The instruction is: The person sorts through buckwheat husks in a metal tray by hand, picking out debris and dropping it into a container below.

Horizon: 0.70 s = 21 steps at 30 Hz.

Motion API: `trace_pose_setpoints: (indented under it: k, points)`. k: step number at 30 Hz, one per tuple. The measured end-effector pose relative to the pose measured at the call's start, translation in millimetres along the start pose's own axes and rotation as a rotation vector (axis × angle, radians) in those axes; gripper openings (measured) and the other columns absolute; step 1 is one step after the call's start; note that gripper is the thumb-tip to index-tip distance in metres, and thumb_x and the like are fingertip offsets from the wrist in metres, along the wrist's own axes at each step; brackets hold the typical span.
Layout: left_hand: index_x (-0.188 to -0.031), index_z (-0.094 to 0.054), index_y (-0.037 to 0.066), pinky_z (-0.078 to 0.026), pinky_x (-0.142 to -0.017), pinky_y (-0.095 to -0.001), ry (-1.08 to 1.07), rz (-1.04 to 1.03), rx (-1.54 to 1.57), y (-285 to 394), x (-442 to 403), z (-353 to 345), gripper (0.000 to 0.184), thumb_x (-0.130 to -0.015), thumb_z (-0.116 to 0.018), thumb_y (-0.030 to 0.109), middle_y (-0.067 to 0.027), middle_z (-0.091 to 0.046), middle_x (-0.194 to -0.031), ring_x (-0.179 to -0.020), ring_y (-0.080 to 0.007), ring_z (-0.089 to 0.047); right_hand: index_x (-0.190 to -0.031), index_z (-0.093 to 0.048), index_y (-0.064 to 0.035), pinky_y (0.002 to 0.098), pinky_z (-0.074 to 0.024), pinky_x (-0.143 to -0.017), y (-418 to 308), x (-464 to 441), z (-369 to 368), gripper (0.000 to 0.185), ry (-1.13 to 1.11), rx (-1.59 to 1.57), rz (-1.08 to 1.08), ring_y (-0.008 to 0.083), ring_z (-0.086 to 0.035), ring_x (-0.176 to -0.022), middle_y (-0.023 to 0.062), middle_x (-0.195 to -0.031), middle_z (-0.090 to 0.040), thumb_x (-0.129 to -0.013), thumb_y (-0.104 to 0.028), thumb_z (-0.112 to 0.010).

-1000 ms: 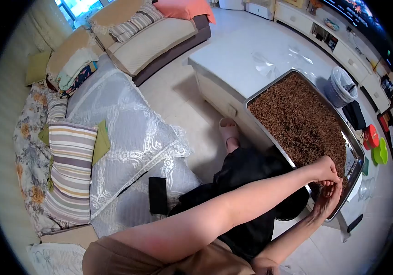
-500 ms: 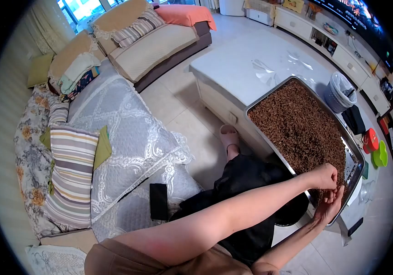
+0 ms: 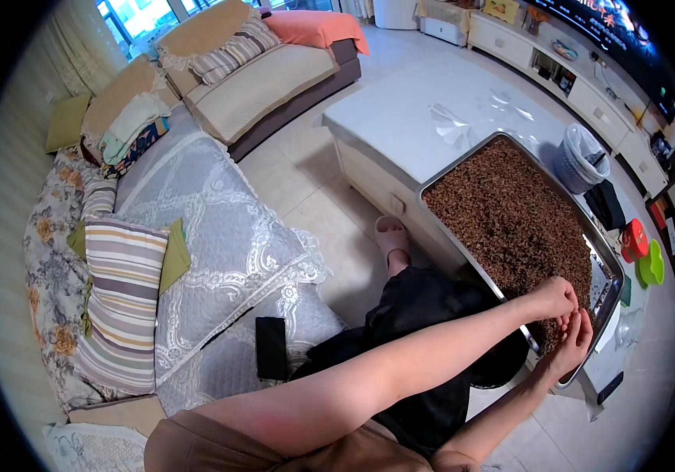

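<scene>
A large metal tray [image 3: 463, 244] lies across the low table, heaped with small brown dried bits [image 3: 510, 208] whose kind I cannot make out. Over its near end, my left hand [image 3: 555, 300] is closed with the fingertips pinched together. Close beside it, my right hand [image 3: 573, 340] is raised at the tray's near right corner, its fingers curled upward and almost meeting the left fingertips. Anything between the fingers is too small to see. Some bare metal shows at the tray's right end.
A lined bin [image 3: 581, 161], a red container [image 3: 634, 240] and a green dish [image 3: 651, 263] stand beyond the tray on the white-covered table [image 3: 392, 118]. A phone [image 3: 271, 348] lies on the sofa [image 3: 219, 212] at the left, near a striped cushion [image 3: 125, 303].
Both hands stay over the tray's near end. My right hand has risen slightly and its fingers have shifted a little toward the left hand. The view has moved slightly.
</scene>
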<state>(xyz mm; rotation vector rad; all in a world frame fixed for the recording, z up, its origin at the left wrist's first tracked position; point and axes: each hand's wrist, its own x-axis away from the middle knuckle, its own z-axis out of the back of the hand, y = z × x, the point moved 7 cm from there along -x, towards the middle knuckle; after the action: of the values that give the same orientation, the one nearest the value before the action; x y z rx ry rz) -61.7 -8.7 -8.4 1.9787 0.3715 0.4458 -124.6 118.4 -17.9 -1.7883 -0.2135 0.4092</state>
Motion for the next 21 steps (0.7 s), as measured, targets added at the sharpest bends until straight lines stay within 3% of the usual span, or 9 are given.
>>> trace_pose_setpoints:
  k: [4, 9, 15, 21]
  points:
    - [-0.085, -0.065, -0.003, -0.055, -0.051, -0.0282, -0.171, 0.123, 0.235, -8.7, 1.6, -10.1, 0.009, -0.088, -0.063, 0.006, -0.0090, -0.065, -0.070, -0.056, -0.0165, -0.064, -0.119, -0.061, 0.0018, 0.0241, -0.0524, -0.078, -4.3, 2.8, -1.6, 0.028, 0.035, 0.005, 0.073, 0.0143, -0.063, -0.093, 0.0100, -0.108, -0.067, -0.095, -0.012, -0.062]
    - [-0.089, -0.065, -0.001, -0.056, -0.058, -0.0261, -0.230, 0.229, 0.355, -13.3, 7.5, -6.0, 0.017, -0.091, -0.067, 0.015, -0.0069, -0.064, -0.073, -0.059, -0.0150, -0.062, -0.122, -0.060, 0.0010, 0.0223, -0.0514, -0.078, -15.7, 10.4, -16.9, 0.029, -0.021, -0.026, 0.015, 0.0141, -0.064, -0.093, 0.0106, -0.117, -0.066, -0.096, -0.012, -0.061]
    - [-0.087, -0.060, 0.000, -0.055, -0.057, -0.0254, -0.213, 0.209, 0.296, -10.5, 5.3, -2.7, 0.015, -0.093, -0.065, 0.012, -0.0077, -0.064, -0.073, -0.061, -0.0150, -0.063, -0.123, -0.060, 0.0006, 0.0211, -0.0514, -0.074, -19.2, 11.2, -16.2, 0.028, -0.082, -0.046, -0.086, 0.0137, -0.065, -0.090, 0.0107, -0.119, -0.065, -0.096, -0.009, -0.058]
    - [-0.081, -0.057, -0.002, -0.053, -0.045, -0.0270, -0.093, 0.052, 0.124, -7.2, -0.2, -0.8, 0.008, -0.086, -0.062, 0.001, -0.0107, -0.063, -0.066, -0.053, -0.0159, -0.062, -0.121, -0.060, 0.0012, 0.0212, -0.0519, -0.072, -4.4, 5.1, -5.5, 0.026, -0.021, -0.064, -0.057, 0.0126, -0.064, -0.086, 0.0118, -0.113, -0.066, -0.097, -0.009, -0.057]
